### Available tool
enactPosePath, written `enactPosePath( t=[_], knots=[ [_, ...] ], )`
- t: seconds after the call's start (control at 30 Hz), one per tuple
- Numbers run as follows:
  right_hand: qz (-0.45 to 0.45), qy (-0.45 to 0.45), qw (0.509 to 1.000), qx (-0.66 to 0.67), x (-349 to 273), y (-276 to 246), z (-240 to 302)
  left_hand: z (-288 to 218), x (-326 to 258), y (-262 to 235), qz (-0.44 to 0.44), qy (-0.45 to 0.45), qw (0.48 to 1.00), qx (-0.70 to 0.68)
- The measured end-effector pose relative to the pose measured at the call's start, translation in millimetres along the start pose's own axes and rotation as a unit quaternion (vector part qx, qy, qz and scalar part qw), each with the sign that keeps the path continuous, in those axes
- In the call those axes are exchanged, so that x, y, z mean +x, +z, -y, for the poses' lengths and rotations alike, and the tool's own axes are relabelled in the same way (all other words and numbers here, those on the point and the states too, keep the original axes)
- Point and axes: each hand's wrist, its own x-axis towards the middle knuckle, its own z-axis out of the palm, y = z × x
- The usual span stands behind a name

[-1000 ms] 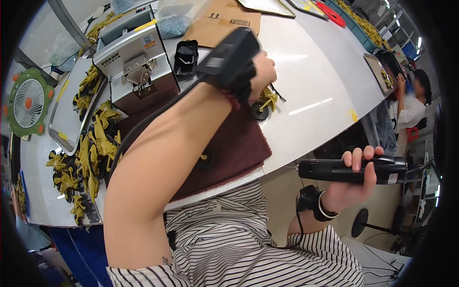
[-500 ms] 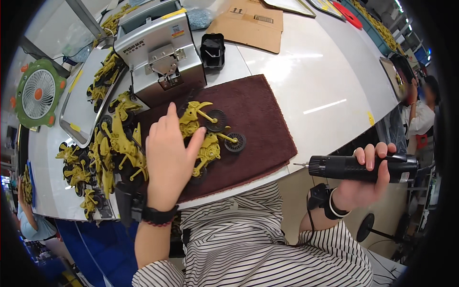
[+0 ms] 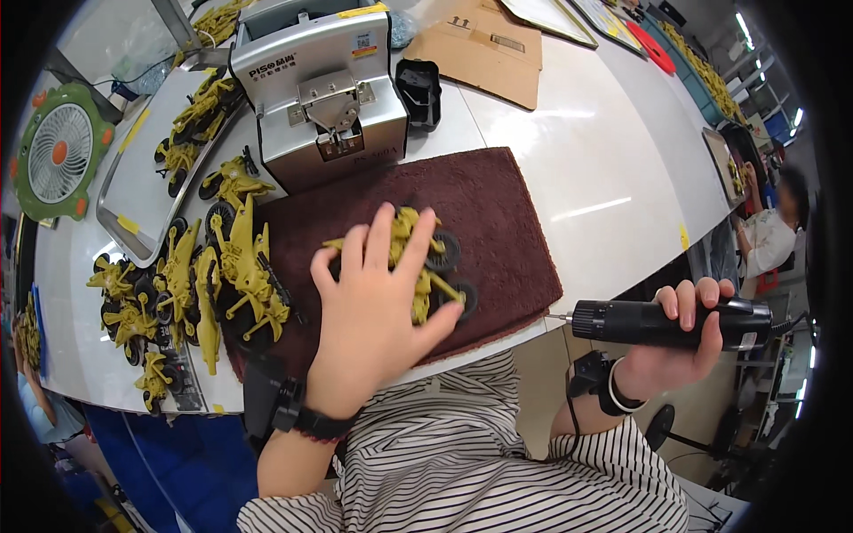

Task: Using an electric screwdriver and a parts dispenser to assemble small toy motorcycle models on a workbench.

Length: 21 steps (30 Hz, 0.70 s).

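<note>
Unmoved, left hand [image 3: 378, 311] palms yellow toy motorcycle [image 3: 425, 266] mid-mat [image 3: 506, 222] (edges clear); right fingers [image 3: 689, 306] clench screwdriver [image 3: 662, 322].

Toy assembly workshop: workbench [image 3: 569, 160], screw feeder [image 3: 324, 98], toy motorcycles [image 3: 213, 275].

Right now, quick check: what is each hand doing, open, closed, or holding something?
Left hand: open, fingers spread, pressing on the yellow toy motorcycle on the brown mat.
Right hand: closed around the black electric screwdriver, held off the table's edge.

Your left hand [image 3: 373, 306] hides much of the yellow toy motorcycle [image 3: 426, 262], co-worker [image 3: 771, 233] at three o'clock blurred, rim-cropped.
</note>
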Motion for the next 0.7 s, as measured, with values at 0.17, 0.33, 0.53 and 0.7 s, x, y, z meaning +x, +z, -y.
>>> enactPosePath(
  t=[0.17,0.33,0.53,0.7],
  knots=[
    [0.024,-0.014,0.999,0.018,4,3,1,-10,-28,-13,0.056,-0.009,0.998,-0.026],
    [0.049,-0.009,0.999,0.001,11,17,-12,-10,-41,-2,0.027,-0.018,0.999,-0.035],
    [0.093,0.027,0.995,-0.002,17,31,-38,-16,-29,-9,0.047,-0.070,0.996,-0.024],
    [0.129,0.024,0.991,-0.025,26,47,-45,-13,-25,-15,0.072,-0.048,0.996,-0.027]
  ],
)
